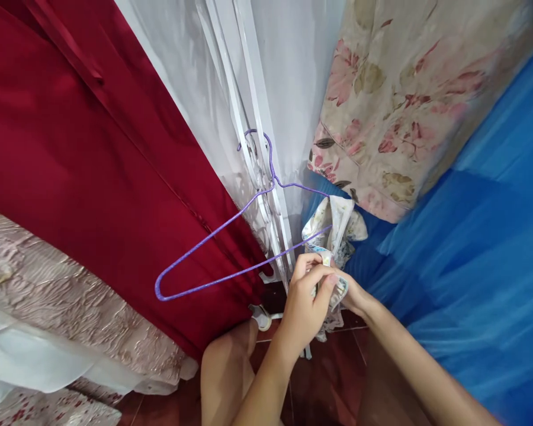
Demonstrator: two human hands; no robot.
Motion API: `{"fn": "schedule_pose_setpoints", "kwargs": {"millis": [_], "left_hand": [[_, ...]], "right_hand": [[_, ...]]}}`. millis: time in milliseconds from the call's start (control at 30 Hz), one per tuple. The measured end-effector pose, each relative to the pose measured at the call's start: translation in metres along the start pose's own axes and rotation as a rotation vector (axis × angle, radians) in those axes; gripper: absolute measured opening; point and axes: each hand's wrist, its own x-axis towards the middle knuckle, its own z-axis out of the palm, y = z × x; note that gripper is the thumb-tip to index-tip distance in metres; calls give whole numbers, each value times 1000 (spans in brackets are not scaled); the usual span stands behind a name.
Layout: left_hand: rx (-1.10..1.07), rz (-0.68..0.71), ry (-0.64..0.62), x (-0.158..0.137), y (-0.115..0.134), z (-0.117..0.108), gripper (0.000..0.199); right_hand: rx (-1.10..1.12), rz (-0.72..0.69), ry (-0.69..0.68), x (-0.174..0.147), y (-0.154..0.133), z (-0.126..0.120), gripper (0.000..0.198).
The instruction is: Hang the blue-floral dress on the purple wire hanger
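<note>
both hands (324, 293) pinched closed on patterned cloth (335, 228) draped over purple hanger (231, 248)

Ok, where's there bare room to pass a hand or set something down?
Bare floor tiles show between the forearms, and an open gap inside the purple hanger against the red curtain. It's crowded where left hand and right hand grip the small cloth by the white rack.

left hand (304, 299): lower centre of frame, fingers curled, pinching
right hand (353, 294): just beside it, mostly hidden, grip unclear
forearms: rising from bottom edge
</note>
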Motion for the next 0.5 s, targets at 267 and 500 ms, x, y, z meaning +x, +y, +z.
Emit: {"fn": "schedule_pose_setpoints", "kwargs": {"millis": [267,500], "left_hand": [[-54,-162,-59,-4,-31,5,21],[-323,-490,-490,-57,-56,-34,43]], "right_hand": [[154,312,-285,-24,-1,-12,73],[-343,180,-298,-45,-65,-31,25]]}}
